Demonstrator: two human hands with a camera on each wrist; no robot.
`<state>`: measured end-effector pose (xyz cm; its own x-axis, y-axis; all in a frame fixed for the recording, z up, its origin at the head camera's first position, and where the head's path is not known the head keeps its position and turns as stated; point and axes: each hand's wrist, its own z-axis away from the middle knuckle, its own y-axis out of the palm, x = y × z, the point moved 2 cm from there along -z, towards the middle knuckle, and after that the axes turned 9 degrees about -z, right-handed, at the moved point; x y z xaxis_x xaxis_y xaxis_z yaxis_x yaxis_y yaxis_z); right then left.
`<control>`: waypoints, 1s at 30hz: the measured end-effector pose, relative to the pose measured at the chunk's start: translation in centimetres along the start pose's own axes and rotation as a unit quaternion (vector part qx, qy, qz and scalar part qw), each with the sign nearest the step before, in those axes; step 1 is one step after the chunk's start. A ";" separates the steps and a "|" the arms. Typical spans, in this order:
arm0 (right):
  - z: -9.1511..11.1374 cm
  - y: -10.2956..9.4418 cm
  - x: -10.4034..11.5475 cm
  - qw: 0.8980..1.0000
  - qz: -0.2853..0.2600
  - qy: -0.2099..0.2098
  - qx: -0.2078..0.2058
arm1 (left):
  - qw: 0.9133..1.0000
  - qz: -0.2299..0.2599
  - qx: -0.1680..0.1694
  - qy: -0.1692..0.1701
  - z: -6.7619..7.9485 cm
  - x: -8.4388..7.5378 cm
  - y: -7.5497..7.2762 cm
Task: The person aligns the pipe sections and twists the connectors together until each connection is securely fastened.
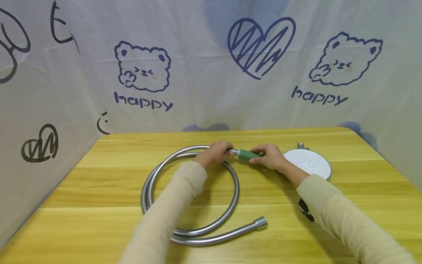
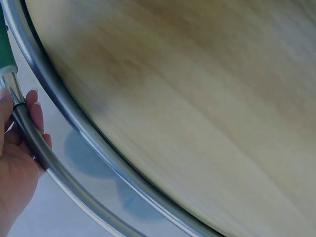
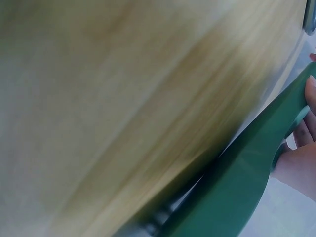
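A coiled chrome shower hose (image 1: 197,231) lies on the table, its loose end fitting (image 1: 260,223) pointing right. My left hand (image 1: 219,151) grips the hose's other end beside its silver connector, at the green shower handle (image 1: 247,155). With thumb and fingers, my right hand (image 1: 271,157) holds that handle. The handle's end and the connector (image 2: 14,89) meet in the left wrist view. In the right wrist view the green body (image 3: 237,173) widens downward. Beside the right hand is a white round shower head face (image 1: 308,163); my hand hides whether it joins the handle.
A small metal fitting (image 1: 300,146) shows behind the white face. A black part (image 1: 306,209) lies partly under the right sleeve. The wooden table (image 1: 99,227) ends at a white cloth backdrop (image 1: 197,91) with drawings.
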<state>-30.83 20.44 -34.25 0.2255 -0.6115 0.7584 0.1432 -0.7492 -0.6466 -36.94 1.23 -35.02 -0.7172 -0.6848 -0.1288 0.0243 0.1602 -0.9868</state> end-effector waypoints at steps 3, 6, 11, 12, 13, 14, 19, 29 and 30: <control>0.0 0.1 -0.2 1.000 -0.004 0.004 0.002 | 1.000 0.022 0.011 -0.011 -0.5 0.6 0.6; 0.0 0.2 -0.2 1.000 -0.005 0.006 -0.001 | 0.999 0.021 0.018 -0.037 0.6 -1.0 -0.8; -0.1 0.2 -0.1 1.000 -0.005 0.009 -0.003 | 0.998 0.029 0.012 -0.057 1.5 -2.0 -1.7; -0.1 0.2 -0.1 1.000 -0.005 0.011 -0.003 | 0.998 0.030 0.014 -0.061 1.5 -2.0 -1.7; -0.1 0.2 -0.1 1.000 -0.005 0.010 -0.003 | 0.997 0.031 0.015 -0.065 1.4 -2.0 -1.7; -0.1 0.1 -0.1 1.000 -0.005 0.010 -0.003 | 0.997 0.032 0.014 -0.068 1.4 -2.1 -1.7; -0.1 0.1 0.0 1.000 -0.002 0.009 -0.006 | 0.997 0.033 0.009 -0.076 1.3 -2.1 -1.8; -0.1 0.0 0.1 1.000 -0.001 0.002 -0.009 | 0.995 0.058 -0.011 -0.082 1.5 -2.2 -2.0; -0.1 0.0 0.1 1.000 0.000 0.002 -0.008 | 0.995 0.057 -0.012 -0.082 1.5 -2.2 -2.0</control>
<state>-30.91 20.31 -34.17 0.2220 -0.6118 0.7592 0.1277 -0.7537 -0.6447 -34.37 1.30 -32.89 -0.5874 -0.7678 -0.2559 0.0805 0.2593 -0.9624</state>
